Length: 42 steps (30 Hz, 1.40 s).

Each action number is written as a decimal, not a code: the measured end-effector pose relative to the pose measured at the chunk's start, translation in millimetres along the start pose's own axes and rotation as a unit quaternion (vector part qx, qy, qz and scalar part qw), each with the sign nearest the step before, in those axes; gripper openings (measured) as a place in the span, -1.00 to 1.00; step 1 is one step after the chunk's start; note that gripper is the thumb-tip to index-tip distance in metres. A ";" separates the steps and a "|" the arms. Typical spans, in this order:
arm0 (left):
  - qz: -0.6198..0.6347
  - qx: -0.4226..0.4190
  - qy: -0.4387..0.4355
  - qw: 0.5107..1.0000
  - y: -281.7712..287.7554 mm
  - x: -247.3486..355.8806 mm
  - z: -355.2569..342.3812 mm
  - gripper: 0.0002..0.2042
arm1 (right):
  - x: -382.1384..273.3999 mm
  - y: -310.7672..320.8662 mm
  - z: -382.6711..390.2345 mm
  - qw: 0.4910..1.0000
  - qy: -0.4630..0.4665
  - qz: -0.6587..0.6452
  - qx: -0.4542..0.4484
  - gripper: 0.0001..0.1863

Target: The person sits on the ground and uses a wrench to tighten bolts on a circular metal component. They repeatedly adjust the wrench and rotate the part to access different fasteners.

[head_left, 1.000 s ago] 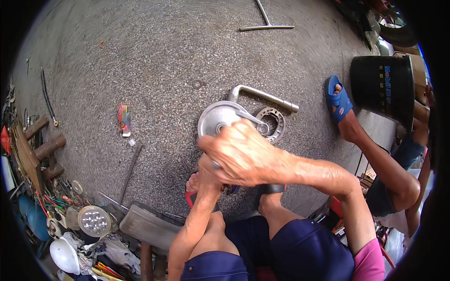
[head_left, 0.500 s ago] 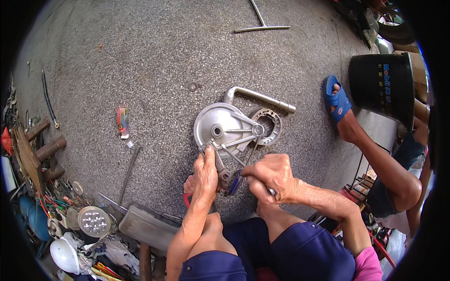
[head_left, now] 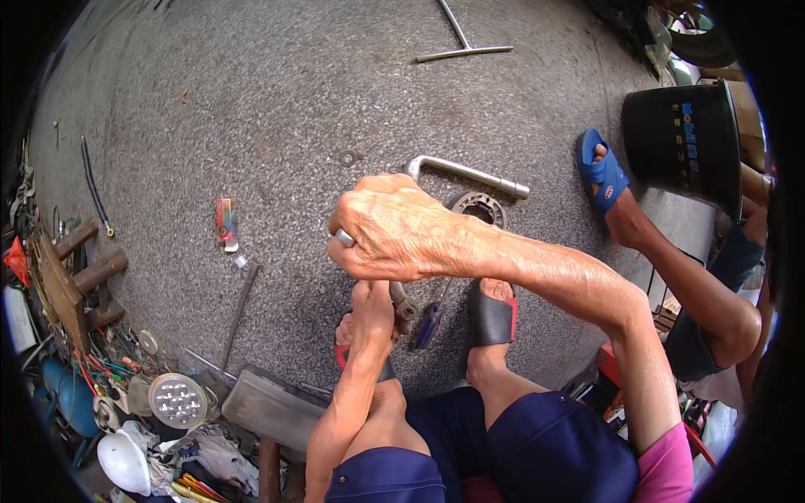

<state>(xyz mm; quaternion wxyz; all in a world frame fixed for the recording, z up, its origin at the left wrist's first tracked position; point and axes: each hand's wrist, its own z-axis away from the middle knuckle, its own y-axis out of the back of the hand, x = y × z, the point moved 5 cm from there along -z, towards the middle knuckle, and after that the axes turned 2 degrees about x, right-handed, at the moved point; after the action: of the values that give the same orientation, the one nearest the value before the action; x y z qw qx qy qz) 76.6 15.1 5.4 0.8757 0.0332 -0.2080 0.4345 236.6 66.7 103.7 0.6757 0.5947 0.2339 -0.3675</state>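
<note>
My right hand is closed in a fist above the spot of the drum brake plate, hiding nearly all of it. A grey rounded end shows at the fist; the earlier frame shows a thin-shafted screwdriver in this hand, its shaft now hidden. Below it, my left hand is closed at the plate's lower edge, fingertips partly covered. Beside that hand a metal lever arm sticks out toward me. A blue-handled screwdriver lies right of the lever. Behind my right wrist sits a ring-shaped metal part.
A bent socket wrench lies beyond my right hand, with a washer to its left and a T-handle wrench farther off. A small box lies left. Another person's sandalled foot and a black bucket are right.
My right hand has moved up and left from beside the plate to above it, turning as a fist and covering it. My left hand stays near the plate's lower edge.
</note>
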 end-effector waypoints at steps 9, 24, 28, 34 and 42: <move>-0.006 0.016 -0.017 1.000 0.1 -0.2 -2.8 -0.56 | 3.2 -18.0 -62.4 0.962 -0.178 -0.061 -0.199 -0.72; -0.006 0.037 0.007 0.999 0.2 2.8 1.7 -0.50 | 20.9 1.3 -26.7 0.999 -0.037 0.031 0.011 -0.65; -0.003 0.038 0.024 0.999 -3.1 4.4 2.2 -0.50 | 19.7 -5.3 -23.5 0.999 -0.027 0.018 -0.001 -0.67; -0.027 0.055 -0.005 0.998 -0.1 1.0 -3.2 -0.47 | 16.7 -12.1 -31.6 0.999 -0.042 0.023 -0.022 -0.67; -0.009 0.035 -0.017 0.999 -3.1 -0.3 -6.9 -0.50 | 34.1 -31.6 -44.5 0.997 -0.054 0.031 -0.045 -0.71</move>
<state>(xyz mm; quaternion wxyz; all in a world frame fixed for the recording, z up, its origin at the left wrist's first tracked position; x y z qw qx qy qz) 81.1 14.6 -0.6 0.8741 0.0735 -0.2074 0.4330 238.7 101.9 49.8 0.7244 0.5501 0.1952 -0.3667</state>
